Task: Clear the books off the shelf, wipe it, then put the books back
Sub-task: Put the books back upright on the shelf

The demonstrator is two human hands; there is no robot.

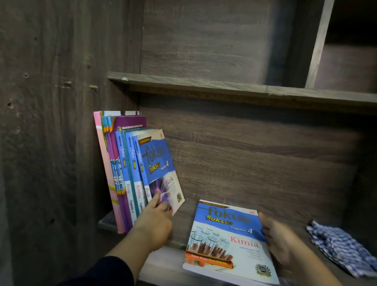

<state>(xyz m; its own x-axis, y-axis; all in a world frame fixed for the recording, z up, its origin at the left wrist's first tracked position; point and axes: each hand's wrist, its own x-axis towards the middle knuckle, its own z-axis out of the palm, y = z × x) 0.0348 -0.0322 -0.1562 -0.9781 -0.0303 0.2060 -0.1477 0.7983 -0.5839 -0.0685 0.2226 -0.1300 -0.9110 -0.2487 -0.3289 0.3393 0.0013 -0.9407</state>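
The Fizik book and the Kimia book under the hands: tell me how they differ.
The Fizik book stands leaning left against the row of books, steadied by the left hand; the Kimia book lies flat, cover up, gripped at its right edge by the right hand. Fizik's cover shows a purple glow, Kimia's shows glassware. Both are blue Fokus Sukses Tingkatan 4 books on the same shelf.
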